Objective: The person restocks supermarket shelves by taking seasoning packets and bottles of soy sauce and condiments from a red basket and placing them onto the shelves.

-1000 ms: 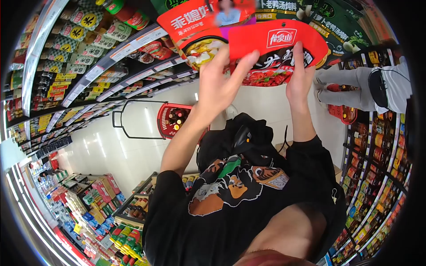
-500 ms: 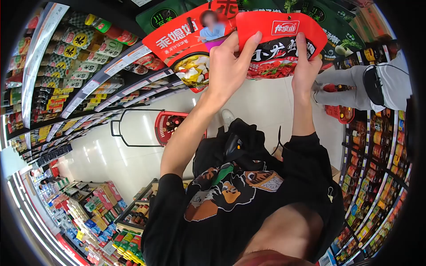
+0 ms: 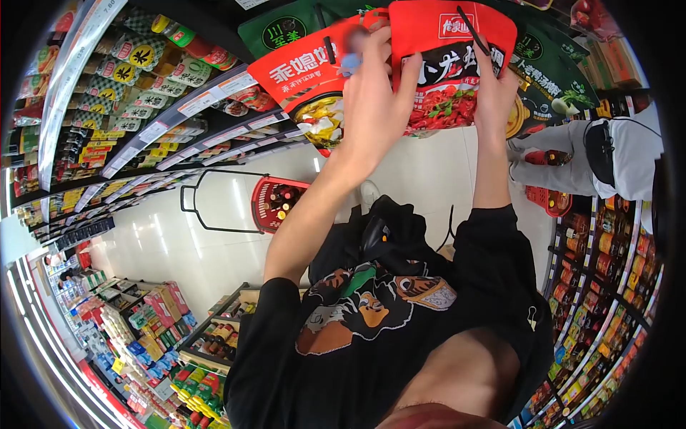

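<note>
In the head view, a red pouch [image 3: 414, 28] with a black label panel and a picture of red food is held up at the top, face towards the camera, between the person's two bare hands. The right hand [image 3: 495, 104] has its grip closed on the pouch's right edge, thumb flat on the front and fingers behind. The left hand [image 3: 371, 100] is at the opposite edge, its thumb lying on the front; its fingers reach up over a neighbouring red-and-orange pouch [image 3: 286, 75], and I cannot tell whether this grip pinches either packet. A thin black bar [image 3: 473, 30] slants across the held pouch's top, close to the right thumb; whether the pouch hangs on it is unclear. Dark green pouches [image 3: 257, 32] show behind, on both sides. To the left, packed shelves [image 3: 214, 93] carry bottles and packets above rows of price labels. Below the left forearm, a red basket [image 3: 260, 207] with a long black handle [image 3: 226, 171] stands on the pale floor [image 3: 171, 250], with bottles [image 3: 287, 194] inside. At the right, another person [image 3: 568, 154] in grey trousers stands near a second red basket [image 3: 554, 202], above shelves of jars [image 3: 607, 243]. The wearer's black shirt [image 3: 343, 386], printed with figures, fills the lower middle.
</note>
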### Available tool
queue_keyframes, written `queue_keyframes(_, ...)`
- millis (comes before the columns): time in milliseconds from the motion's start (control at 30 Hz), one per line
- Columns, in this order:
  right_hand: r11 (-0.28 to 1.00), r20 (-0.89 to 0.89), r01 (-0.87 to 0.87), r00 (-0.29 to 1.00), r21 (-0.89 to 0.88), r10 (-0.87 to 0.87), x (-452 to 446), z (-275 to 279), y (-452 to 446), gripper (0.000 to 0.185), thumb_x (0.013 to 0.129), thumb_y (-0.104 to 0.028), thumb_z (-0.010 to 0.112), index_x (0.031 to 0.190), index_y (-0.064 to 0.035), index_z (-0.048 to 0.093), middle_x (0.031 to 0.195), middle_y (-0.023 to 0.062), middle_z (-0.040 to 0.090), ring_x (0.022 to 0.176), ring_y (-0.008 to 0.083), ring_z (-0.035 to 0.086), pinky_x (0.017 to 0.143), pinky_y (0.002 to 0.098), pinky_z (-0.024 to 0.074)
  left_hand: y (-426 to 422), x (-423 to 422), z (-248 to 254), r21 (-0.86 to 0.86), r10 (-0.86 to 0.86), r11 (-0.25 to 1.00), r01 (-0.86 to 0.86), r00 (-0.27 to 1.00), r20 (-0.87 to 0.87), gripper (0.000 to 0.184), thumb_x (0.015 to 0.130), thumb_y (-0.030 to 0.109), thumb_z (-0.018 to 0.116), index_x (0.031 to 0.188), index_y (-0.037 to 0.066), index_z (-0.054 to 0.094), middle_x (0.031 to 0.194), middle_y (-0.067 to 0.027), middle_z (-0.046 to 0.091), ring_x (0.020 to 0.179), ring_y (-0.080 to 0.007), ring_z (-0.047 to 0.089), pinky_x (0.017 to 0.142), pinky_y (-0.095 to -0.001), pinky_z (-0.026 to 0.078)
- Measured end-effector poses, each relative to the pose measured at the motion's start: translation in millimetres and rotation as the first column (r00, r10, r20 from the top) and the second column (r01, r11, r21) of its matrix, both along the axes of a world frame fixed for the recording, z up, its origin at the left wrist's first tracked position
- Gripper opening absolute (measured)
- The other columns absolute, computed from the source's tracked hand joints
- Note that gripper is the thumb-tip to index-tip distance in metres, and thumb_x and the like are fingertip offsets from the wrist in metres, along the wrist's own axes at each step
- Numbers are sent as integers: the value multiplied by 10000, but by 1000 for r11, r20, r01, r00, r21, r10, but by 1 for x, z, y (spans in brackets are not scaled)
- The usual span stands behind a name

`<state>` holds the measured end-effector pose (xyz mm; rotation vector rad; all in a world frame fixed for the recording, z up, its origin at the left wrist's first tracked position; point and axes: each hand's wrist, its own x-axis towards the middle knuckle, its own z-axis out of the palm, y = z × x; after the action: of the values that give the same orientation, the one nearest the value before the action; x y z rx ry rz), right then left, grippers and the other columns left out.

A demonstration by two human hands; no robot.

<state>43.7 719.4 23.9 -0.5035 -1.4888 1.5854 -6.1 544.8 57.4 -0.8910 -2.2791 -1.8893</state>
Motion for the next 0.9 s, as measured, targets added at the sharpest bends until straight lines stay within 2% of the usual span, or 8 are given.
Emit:
queue_keyframes(67,998,51,-28,998,-53,31,-8,0,5,340,953,-250,735,1100,57,727,999,27,740,857,50,602,819,219,467,-3,9,-2,52,13,999,-10,998,-57,468,945,67,681,1356,-34,480,1133,-195,665,880,-200,687,719,-316,553)
queue_keyframes(133,999,88,-27,996,-44,31,-15,3,6,352,958,-264,729,1104,56,723,996,33,738,866,51,606,820,221,470,-5,18,0,1,142,987,-163,857,-495,543,898,-15,681,1390,-19,453,1358,-237,526,1175,-335,596,941,-417,530)
queue_keyframes(167,999,66,-19,998,-30,21,-16,5,5,354,960,-272,727,1094,56,724,988,33,738,863,54,605,815,224,472,-4,19,-7,13,123,990,-137,841,-527,577,845,-32,697,1383,-7,488,1445,-231,471,1366,-392,440,1072,-486,444)
queue_keyframes(300,995,57,13,998,96,-18,-13,9,0,339,964,-229,716,1122,69,682,986,47,735,867,72,625,839,250,489,6,21,-2,-327,-117,929,-175,699,-705,608,825,70,724,1393,4,519,1573,-174,382,1487,-365,313,1164,-508,339)
queue_keyframes(467,961,62,71,994,267,-90,-2,4,-8,408,962,-126,690,1292,76,561,1157,107,684,1018,132,632,924,287,488,21,-1,-22,-465,-150,824,-324,667,-730,669,865,264,716,1433,-3,485,1577,-153,386,1494,-307,312,1212,-462,250)
queue_keyframes(600,826,-284,282,946,489,-154,12,-1,-29,502,948,-34,640,1403,69,454,1467,209,478,1343,329,474,1121,440,375,22,2,-28,-443,-122,846,-296,702,-701,639,870,216,632,1450,-2,477,1605,-149,353,1507,-279,295,1227,-449,227)
queue_keyframes(667,469,-99,213,962,857,-255,25,-8,-25,540,931,-42,654,1420,58,447,1518,229,447,1432,401,393,1178,523,282,23,2,-30,-481,-131,797,-366,673,-728,636,863,192,612,1454,3,476,1606,-147,352,1511,-281,289,1230,-452,220)
queue_keyframes(900,448,176,-72,965,891,-194,9,-8,-14,546,974,-147,608,1474,-3,442,1571,203,395,1487,429,292,1187,531,252,11,12,-27,-454,-168,854,-253,692,-702,592,837,130,600,1405,-16,515,1564,-162,407,1497,-308,318,1217,-472,264)
